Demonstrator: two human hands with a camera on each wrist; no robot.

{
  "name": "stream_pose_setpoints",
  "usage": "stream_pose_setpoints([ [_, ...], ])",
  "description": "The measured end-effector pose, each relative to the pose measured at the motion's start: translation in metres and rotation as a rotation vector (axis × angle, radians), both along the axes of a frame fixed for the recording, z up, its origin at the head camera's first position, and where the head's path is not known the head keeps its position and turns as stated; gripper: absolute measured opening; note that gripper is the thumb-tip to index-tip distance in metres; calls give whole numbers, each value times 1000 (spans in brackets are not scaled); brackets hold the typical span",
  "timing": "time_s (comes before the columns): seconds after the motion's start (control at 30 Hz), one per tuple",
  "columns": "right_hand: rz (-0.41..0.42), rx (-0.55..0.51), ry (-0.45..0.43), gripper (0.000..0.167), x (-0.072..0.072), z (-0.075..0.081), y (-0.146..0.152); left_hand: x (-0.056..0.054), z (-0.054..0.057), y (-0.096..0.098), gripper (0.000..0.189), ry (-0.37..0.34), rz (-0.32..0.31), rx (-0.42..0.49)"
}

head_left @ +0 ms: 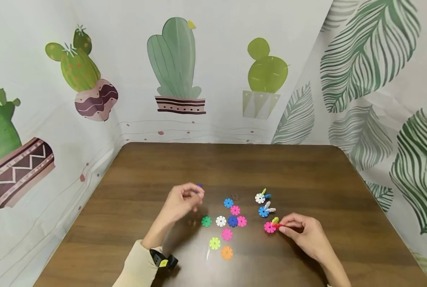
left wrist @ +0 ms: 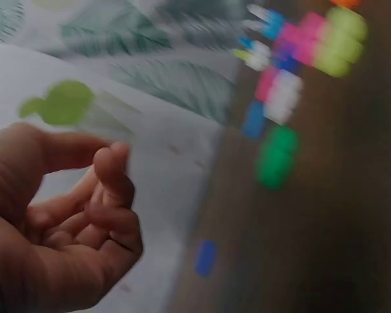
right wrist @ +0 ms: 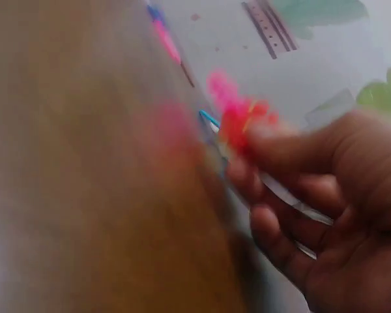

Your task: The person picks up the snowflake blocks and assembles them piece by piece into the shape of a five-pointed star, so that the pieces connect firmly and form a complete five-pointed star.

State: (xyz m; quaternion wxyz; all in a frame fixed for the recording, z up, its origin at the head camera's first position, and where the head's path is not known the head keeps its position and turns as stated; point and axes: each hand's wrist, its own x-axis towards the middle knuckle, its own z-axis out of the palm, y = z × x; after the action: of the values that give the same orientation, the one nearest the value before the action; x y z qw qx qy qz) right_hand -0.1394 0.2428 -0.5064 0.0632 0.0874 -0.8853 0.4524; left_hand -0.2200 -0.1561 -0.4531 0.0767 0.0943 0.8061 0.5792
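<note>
A dark brown wood-grain table (head_left: 156,167), its far corners rounded, stood against a pale wall covering (head_left: 220,59) printed with potted cacti; green and grey leaves filled the right side, and the print ran on beside the left edge. Light glared softly on the near tabletop.

Near the middle lay loose notched discs (head_left: 227,234) in green, white, blue, pink, lime, orange and brown, a few touching. To their right were two joined pieces, a white disc (head_left: 259,198) and a blue disc (head_left: 263,211), each with two smaller-looking discs slotted upright.

Just nearer, the right hand (head_left: 306,235) pinched a red disc (head_left: 277,226) between thumb and finger, joined to a pink disc (head_left: 269,227) beside a lime one. The left hand (head_left: 183,199) hung loosely curled, apparently holding nothing, though blur hid its fingertips; a purple-blue disc (head_left: 199,185) showed just beyond.
</note>
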Motion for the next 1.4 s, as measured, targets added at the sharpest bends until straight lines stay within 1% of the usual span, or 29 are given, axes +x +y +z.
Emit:
stream_pose_setpoints([
  [0.07,-48,33,35,20,2,-2,-1,0,-13,-4,15,15,-63,-100],
  [0.13,-106,49,102,24,4,1,-5,-1,-21,-6,14,38,-125,-174],
  [0.17,-132,47,145,27,4,4,-9,-2,-24,-7,14,44,-155,-190],
  [0.23,-134,-13,209,29,3,10,-24,-4,-28,-8,15,41,-220,-178],
  [0.27,-111,-51,220,29,1,12,-33,-4,-30,-8,16,30,-252,-156],
  [0.3,-60,-114,212,27,-2,13,-44,-5,-32,-8,17,10,-282,-132],
  [0.33,3,-183,182,24,-6,12,-55,-6,-34,-8,18,-8,-311,-102],
  [0.4,131,-323,64,22,-16,7,-76,-8,-40,-8,20,-31,-349,-57],
  [0.43,168,-362,0,23,-21,3,-85,-9,-43,-8,21,-39,-360,-42],
  [0.5,189,-405,-105,25,-31,-6,-100,-12,-48,-9,22,-45,-370,-31],
  [0.53,176,-406,-145,26,-35,-9,-106,-14,-51,-11,22,-43,-371,-32],
  [0.6,140,-356,-176,27,-42,-14,-114,-17,-54,-13,23,-44,-379,-36],
  [0.7,101,-222,-165,28,-48,-17,-123,-19,-55,-18,27,-52,-394,-74],
  [0.8,69,-96,-132,28,-48,-15,-127,-18,-54,-20,29,-55,-409,-143],
  [0.93,23,-27,-99,28,-41,-15,-129,-11,-51,-17,25,-26,-410,-211],
  [1.03,14,-40,-83,27,-38,-15,-129,-7,-51,-13,24,11,-392,-217],
  [1.13,16,-134,-97,27,-38,-16,-128,-5,-53,-8,23,45,-387,-187],
  [1.23,20,-248,-139,27,-39,-16,-126,-3,-58,-3,21,71,-400,-150],
  [1.27,20,-275,-153,27,-40,-16,-126,-2,-59,-2,20,84,-399,-153],
  [1.33,24,-304,-164,27,-40,-16,-125,1,-60,-1,22,121,-398,-187],
  [1.4,20,-319,-171,25,-40,-16,-124,4,-60,-1,25,178,-400,-261],
])
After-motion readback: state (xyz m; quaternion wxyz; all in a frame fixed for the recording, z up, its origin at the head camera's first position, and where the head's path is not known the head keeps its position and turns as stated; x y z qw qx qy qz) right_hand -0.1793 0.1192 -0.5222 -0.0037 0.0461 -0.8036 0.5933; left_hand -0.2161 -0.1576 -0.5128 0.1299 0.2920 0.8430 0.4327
